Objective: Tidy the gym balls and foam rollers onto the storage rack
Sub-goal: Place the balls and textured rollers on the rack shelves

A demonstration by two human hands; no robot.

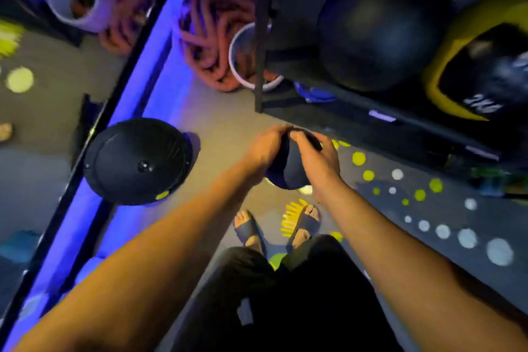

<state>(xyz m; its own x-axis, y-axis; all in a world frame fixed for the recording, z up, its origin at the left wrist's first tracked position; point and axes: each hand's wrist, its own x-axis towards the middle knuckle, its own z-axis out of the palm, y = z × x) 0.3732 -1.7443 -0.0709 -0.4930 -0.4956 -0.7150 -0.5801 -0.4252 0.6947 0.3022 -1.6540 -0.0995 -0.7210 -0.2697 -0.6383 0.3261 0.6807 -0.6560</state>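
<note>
Both hands wrapped round dark ball [288, 164]: left hand [268, 148] up top, right hand [320, 160] on side. I've got it low over sandals [248, 230], just short of rack [259, 51]. Worry: shelf looks crowded by big black ball [377, 34], so this one could roll straight back out.

Gym, equipment corner. Upper right: dark rack [343, 114] holding black ball [377, 34] and yellow-black weighted ball [471, 71] marked 2kg. Top centre: coiled orange rope [205, 37]. Left: balance dome [137, 161].

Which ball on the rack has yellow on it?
The yellow-and-black ball marked 2kg, at the right; the large round ball beside it is plain black.
</note>
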